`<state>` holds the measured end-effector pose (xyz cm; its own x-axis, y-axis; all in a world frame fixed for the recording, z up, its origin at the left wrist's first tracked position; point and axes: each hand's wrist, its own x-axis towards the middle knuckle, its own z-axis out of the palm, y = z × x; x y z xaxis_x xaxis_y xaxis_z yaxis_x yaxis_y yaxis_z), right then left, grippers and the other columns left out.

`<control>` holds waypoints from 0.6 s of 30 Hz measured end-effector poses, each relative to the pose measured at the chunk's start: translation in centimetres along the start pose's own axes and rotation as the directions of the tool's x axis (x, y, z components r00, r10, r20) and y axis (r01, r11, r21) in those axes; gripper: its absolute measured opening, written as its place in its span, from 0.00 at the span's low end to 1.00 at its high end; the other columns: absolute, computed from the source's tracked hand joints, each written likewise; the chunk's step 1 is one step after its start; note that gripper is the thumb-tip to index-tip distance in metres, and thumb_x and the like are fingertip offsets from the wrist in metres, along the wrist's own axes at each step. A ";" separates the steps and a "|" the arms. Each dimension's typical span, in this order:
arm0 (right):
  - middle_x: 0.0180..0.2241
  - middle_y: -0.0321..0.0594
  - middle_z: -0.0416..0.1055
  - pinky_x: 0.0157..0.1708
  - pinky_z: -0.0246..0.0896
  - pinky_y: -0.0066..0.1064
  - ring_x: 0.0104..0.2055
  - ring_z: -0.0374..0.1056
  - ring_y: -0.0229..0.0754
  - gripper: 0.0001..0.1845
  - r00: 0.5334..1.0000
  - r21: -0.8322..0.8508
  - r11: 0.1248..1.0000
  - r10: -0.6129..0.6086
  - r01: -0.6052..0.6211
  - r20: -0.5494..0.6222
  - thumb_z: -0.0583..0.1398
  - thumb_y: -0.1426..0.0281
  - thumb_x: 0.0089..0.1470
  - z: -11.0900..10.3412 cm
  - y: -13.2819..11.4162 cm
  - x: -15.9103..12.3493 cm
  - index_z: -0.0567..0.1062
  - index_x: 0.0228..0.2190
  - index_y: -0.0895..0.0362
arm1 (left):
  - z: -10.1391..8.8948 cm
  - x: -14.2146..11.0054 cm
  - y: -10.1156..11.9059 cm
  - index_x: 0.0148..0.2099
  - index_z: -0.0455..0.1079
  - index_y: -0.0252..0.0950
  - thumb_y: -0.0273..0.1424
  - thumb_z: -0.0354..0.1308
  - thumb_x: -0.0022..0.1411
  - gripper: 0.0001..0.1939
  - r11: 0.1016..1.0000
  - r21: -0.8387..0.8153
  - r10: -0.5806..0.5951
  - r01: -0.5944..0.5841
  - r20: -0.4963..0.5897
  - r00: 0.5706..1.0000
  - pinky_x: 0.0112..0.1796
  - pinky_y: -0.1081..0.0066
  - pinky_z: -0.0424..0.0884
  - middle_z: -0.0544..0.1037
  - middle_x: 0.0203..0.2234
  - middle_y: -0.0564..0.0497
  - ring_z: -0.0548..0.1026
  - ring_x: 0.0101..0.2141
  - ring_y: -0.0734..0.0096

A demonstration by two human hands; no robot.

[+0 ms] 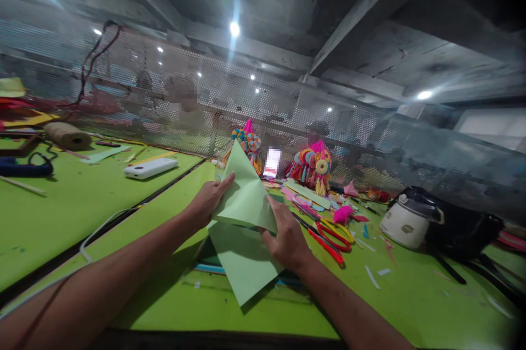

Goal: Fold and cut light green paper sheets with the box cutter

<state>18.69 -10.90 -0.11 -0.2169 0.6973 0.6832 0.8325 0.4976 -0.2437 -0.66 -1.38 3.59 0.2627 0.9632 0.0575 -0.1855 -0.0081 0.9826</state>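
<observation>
Clearly, in the head view, both hands are closed on green paper. The left hand (208, 202) pinches the left edge of the raised paper (244, 194), its thumb laid along the edge and the fingers bent in beneath. The right hand (286, 237) grips the opposite side near the lower right corner, thumb and fingers parted only a little, with the edge caught between them. Held this way, the paper stands up off the table (176, 306) in the middle, bowed between the hands, one corner pointing up and away.

Below it a flat green piece (246, 265) lies with one corner toward the person; whether it joins the raised part cannot be told. The right hand overlaps this lower piece, and a dark item (209, 256) with a blue strip shows under its left side.

Just right of the right hand lie scissors (327, 247) with red handles, next to a yellow handle (348, 234). Farther back, a lit phone (272, 162) stands between two tasselled ornaments (312, 166). A white device (150, 168) rests well left of the paper, and a white pot (405, 224) is off to the right, beside a black bag (464, 227).
</observation>
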 end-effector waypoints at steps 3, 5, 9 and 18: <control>0.59 0.51 0.58 0.60 0.52 0.46 0.60 0.54 0.53 0.45 1.000 0.105 0.994 0.009 -0.010 0.005 0.59 0.72 0.47 -0.1 -0.2 0.0 0.49 0.64 0.60 | 0.1 -0.2 0.1 0.26 0.71 0.33 0.52 0.61 0.53 0.25 0.999 -0.034 0.002 0.000 0.030 1.000 0.15 0.74 0.64 0.74 0.14 0.50 0.70 0.14 0.71; 0.59 0.50 0.57 0.61 0.50 0.44 0.61 0.53 0.52 0.44 1.000 0.170 0.985 0.018 -0.017 -0.007 0.59 0.72 0.47 -0.2 -0.4 0.0 0.50 0.63 0.60 | 0.1 -0.3 0.2 0.25 0.70 0.34 0.54 0.60 0.53 0.25 0.999 -0.040 0.012 -0.011 0.042 0.999 0.15 0.74 0.63 0.73 0.14 0.51 0.70 0.14 0.71; 0.59 0.48 0.56 0.62 0.48 0.41 0.62 0.52 0.50 0.41 0.999 0.307 0.952 0.021 -0.008 -0.037 0.58 0.72 0.47 -0.6 -0.6 0.1 0.53 0.63 0.59 | 0.0 -0.4 0.3 0.25 0.70 0.33 0.57 0.57 0.53 0.29 0.998 -0.039 0.043 -0.041 0.062 0.997 0.16 0.73 0.64 0.74 0.15 0.49 0.71 0.15 0.68; 0.62 0.47 0.53 0.63 0.46 0.44 0.64 0.49 0.52 0.40 0.999 0.410 0.911 0.043 -0.043 0.008 0.57 0.64 0.50 -1.2 -0.9 0.0 0.53 0.63 0.58 | 0.2 -0.8 0.8 0.23 0.69 0.34 0.52 0.56 0.58 0.26 0.997 -0.008 0.079 -0.079 0.004 0.997 0.16 0.74 0.63 0.73 0.14 0.50 0.69 0.14 0.70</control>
<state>18.53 -11.93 0.95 -0.1852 0.7224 0.6662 0.5582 0.6353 -0.5336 -0.82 -2.19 4.35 0.2509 0.9585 0.1355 -0.2130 -0.0819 0.9736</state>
